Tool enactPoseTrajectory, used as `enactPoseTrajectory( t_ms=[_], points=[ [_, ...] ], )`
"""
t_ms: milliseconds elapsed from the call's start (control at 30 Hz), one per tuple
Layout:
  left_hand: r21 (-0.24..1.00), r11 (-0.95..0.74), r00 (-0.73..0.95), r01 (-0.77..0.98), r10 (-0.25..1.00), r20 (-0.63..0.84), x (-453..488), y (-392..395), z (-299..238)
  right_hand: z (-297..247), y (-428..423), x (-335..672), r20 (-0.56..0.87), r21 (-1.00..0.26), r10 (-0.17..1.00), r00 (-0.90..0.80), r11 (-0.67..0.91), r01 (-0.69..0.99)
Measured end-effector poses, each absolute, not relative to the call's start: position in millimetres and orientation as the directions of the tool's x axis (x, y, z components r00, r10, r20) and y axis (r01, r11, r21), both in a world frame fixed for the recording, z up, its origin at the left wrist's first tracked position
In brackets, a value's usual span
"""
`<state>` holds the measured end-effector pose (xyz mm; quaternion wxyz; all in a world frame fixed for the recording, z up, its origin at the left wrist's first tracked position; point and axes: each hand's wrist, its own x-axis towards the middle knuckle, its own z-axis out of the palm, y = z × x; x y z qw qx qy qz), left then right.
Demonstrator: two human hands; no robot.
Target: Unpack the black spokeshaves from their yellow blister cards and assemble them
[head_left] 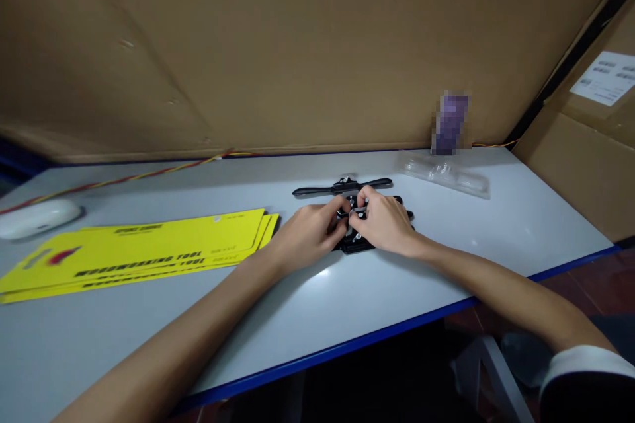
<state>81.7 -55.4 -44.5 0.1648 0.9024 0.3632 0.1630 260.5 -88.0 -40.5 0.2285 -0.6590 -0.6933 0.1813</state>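
On the table, my left hand [313,228] and my right hand [384,218] meet over a cluster of black spokeshaves [358,246] lying close together. The fingers of my left hand are closed at the left side of one spokeshave. With its thumb and fingertips, my right hand pinches at a small silvery metal part [358,210] on the middle of that tool. Both hands partly cover the tools, so their handles are mostly hidden. Just beyond them lies another black spokeshave [346,186], its two handles stretched left and right.
Yellow printed cards [149,244] lie stacked at the left, near a white computer mouse [42,218]. A clear plastic tray [444,174] and a pixelated purple object [450,124] are at the back right. A twisted cable [163,175] runs along the cardboard wall [278,53].
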Motion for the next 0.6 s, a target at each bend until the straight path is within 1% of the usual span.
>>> enactPoseTrajectory(
  t_ms=[67,133,200,267,333,400,500,600],
  points=[
    [0.402,-0.687,0.687,0.605,0.706,0.174,82.0,-56.2,-44.2,-40.6,-88.1,261.4,0.07,-0.555,0.997,-0.026,0.061,0.83],
    [0.391,-0.693,0.697,0.606,0.699,0.158,82.0,-56.7,-43.9,-40.4,-89.9,263.5,0.094,-0.542,0.994,-0.06,0.101,0.834],
    [0.377,-0.696,0.705,0.611,0.695,0.142,81.8,-56.9,-43.7,-39.5,-93.8,267.3,0.161,-0.501,0.976,-0.147,0.209,0.84],
    [0.353,-0.698,0.705,0.623,0.697,0.133,81.6,-56.8,-43.4,-38.0,-98.9,273.0,0.217,-0.422,0.935,-0.28,0.348,0.837],
    [0.33,-0.701,0.707,0.633,0.696,0.123,81.4,-56.8,-42.9,-36.6,-103.3,280.1,0.221,-0.344,0.885,-0.409,0.464,0.816],
    [0.315,-0.704,0.711,0.636,0.694,0.115,81.3,-56.6,-42.5,-36.5,-105.4,287.5,0.206,-0.313,0.831,-0.516,0.556,0.77],
    [0.299,-0.712,0.715,0.635,0.689,0.121,81.1,-56.1,-42.4,-39.5,-104.3,295.9,0.212,-0.317,0.765,-0.608,0.642,0.698],
    [0.285,-0.715,0.716,0.638,0.687,0.122,80.7,-55.8,-42.1,-42.8,-102.4,299.1,0.232,-0.303,0.742,-0.629,0.67,0.678]
  ],
)
